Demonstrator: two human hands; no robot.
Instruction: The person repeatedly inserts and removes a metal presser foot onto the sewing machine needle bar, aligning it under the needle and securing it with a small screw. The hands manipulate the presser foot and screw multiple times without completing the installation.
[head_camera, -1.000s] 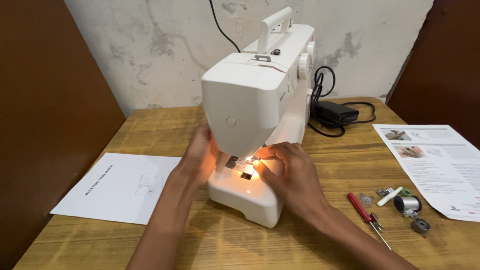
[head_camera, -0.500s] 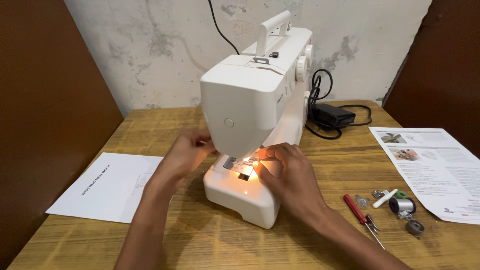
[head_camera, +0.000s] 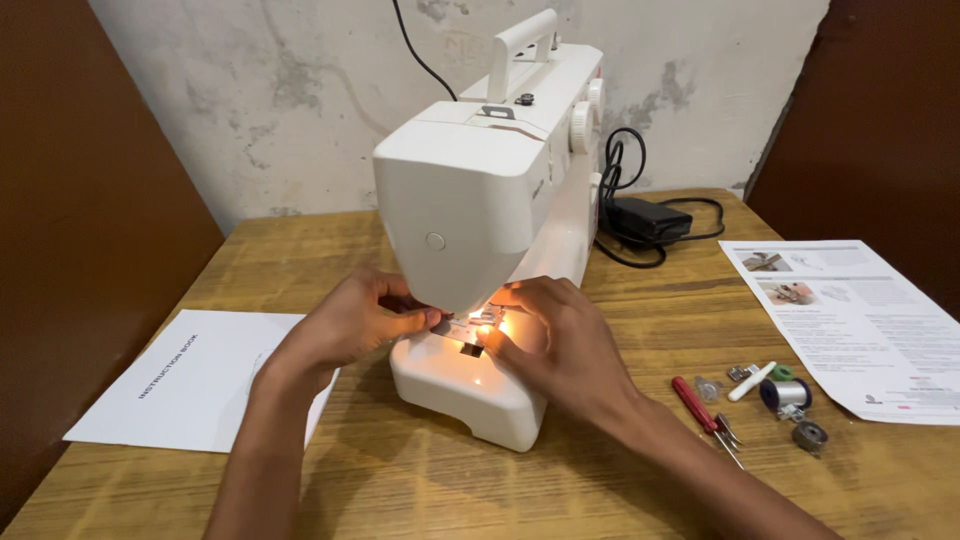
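Left hand: fingertips pinched on small metal part under needle head; grip closed on it, part too small to identify. Right hand: fingers curled at same spot from right side, touching lit needle area; what grip holds cannot be told. White sewing machine centre of wooden surface, lamp on. Left: white booklet. Right, near: red screwdriver, bobbins. Right: printed sheet. Far: black power adapter with cable.
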